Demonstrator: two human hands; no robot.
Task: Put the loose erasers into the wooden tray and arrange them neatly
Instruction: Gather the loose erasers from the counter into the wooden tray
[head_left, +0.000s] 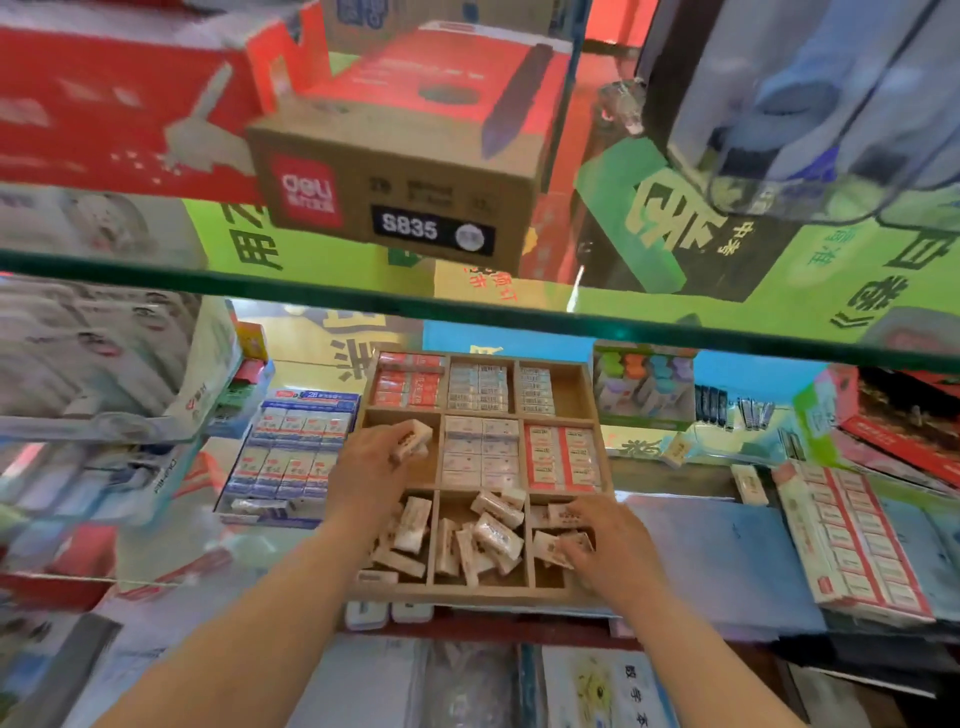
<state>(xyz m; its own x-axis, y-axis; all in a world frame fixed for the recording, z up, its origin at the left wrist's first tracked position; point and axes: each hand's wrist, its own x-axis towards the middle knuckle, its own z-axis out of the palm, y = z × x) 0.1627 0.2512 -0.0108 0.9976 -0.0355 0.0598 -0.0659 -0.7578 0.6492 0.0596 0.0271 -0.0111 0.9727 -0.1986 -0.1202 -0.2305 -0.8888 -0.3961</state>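
Over the wooden tray (602, 457), left hand (363, 467) fingers pinch an eraser (410, 439); right hand (608, 545) grip unclear (blurred).

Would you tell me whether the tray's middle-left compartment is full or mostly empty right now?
Mostly empty. In the wooden tray, bare wood shows in that compartment; the left hand holds an eraser over it.

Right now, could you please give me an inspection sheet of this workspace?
Surface: shelf under a glass shelf, crowded.
Job's things: tray, nine compartments; far six neat except the middle-left; near row holds jumbled erasers.
Clutter: eraser boxes left, long box right, cardboard box above.
Grippers: left hand holds an eraser over the middle-left compartment; right hand fingers on erasers, near-right compartment.
Cables: nothing seen.
Surroundings: stationery shop shelving.
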